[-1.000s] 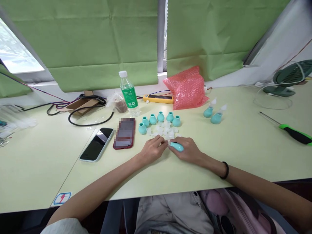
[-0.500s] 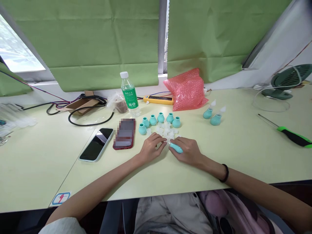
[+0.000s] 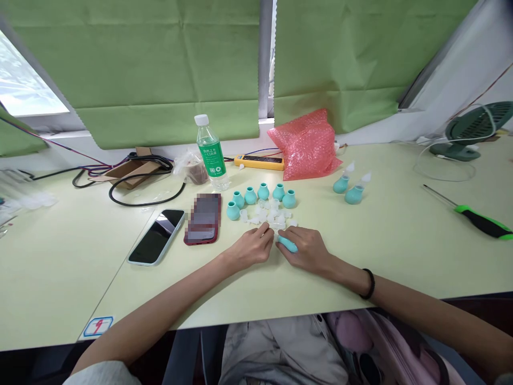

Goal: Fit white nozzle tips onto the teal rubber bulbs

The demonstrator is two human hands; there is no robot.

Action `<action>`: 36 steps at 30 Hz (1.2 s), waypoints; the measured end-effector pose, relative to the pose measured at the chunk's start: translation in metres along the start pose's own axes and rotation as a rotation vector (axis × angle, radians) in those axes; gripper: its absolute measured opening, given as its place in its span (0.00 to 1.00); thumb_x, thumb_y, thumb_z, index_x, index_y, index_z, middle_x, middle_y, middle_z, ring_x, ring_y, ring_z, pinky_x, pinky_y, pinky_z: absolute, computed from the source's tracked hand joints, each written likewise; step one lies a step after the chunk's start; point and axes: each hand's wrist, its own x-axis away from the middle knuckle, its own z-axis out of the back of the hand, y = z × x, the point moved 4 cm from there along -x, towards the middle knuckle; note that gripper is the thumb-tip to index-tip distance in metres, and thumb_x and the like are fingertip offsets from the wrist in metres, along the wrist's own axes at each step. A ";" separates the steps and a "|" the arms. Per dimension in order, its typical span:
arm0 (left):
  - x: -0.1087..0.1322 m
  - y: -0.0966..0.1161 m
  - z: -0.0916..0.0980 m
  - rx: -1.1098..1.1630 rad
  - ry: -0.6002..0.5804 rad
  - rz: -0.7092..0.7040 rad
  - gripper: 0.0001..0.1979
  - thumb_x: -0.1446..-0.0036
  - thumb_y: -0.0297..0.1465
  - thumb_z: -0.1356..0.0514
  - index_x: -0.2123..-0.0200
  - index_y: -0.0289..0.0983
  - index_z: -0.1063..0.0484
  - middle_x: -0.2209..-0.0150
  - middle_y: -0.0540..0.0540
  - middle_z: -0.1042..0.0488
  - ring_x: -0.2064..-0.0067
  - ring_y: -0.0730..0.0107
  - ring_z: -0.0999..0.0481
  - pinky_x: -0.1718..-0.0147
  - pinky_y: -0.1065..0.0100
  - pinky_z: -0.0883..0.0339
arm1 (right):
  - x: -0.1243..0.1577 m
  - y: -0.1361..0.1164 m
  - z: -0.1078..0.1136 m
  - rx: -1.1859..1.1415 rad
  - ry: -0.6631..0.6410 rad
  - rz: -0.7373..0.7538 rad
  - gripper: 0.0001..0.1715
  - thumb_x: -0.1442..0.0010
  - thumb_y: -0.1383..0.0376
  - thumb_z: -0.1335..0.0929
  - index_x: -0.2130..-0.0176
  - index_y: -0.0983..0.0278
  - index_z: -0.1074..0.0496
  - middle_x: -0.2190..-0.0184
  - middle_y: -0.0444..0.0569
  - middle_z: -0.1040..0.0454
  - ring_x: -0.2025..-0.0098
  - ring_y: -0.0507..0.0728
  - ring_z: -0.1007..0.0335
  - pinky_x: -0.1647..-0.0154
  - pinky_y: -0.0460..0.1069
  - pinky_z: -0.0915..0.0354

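Note:
My right hand is closed around a teal squeeze bulb, which lies sideways with its neck towards my left hand. My left hand is pinched at the bulb's mouth, on a small clear plastic piece mostly covered by the fingers. Just beyond both hands lies a loose pile of small translucent plastic parts. Several teal bulbs stand upright in an arc behind that pile, mouths open. Off to the right are two bulbs with clear tips fitted, one of them here.
Left of the bulbs lie a red-cased phone and a pale-cased phone. Behind stand a water bottle, a yellow multi-socket strip and red bubble wrap. A screwdriver and small fan are at right.
My left hand has turned, its fingers now closed and curled down at the bulb's mouth. The right hand keeps its hold on the bulb. The view has shifted slightly.

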 end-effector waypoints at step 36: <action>0.024 -0.051 0.020 0.584 -0.580 0.417 0.14 0.61 0.37 0.41 0.68 0.38 0.31 0.76 0.49 0.32 0.75 0.71 0.33 0.78 0.73 0.45 | -0.010 0.018 0.012 -0.636 0.104 -0.378 0.10 0.53 0.60 0.35 0.68 0.63 0.33 0.70 0.48 0.30 0.68 0.55 0.33 0.66 0.50 0.36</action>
